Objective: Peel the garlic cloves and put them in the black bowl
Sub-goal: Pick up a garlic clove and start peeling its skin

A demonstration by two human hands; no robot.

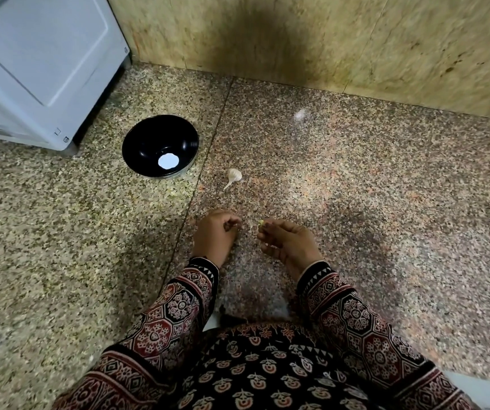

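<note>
Patterned sleeves (178,315) come up from the near edge of the counter (385,202), both forearms over its middle. R hand (286,239) pinches a small garlic clove (260,223) btw thumb & fingertips. The clove is pale w/ a greenish spot, and the other fingers are loosely curled. L hand (215,232) is just beside it, a narrow gap apart, fingers curled in; can't tell if they hold a scrap of skin. Both hands are just right of the seam (210,143) running from back wall (326,39) to near edge.

Garlic head (233,175) lies beyond the hands, stalk pointing toward them, untouched. Black bowl (160,146) stands further back-left, across the seam, near the head but apart, w/ a bright glare spot in its bottom. White appliance (39,63) fills the back-left corner, close behind the bowl. Blurry white fleck (300,114) sits toward the back wall, too smeared to ID. Counter stretches wide to the right of the R hand.
</note>
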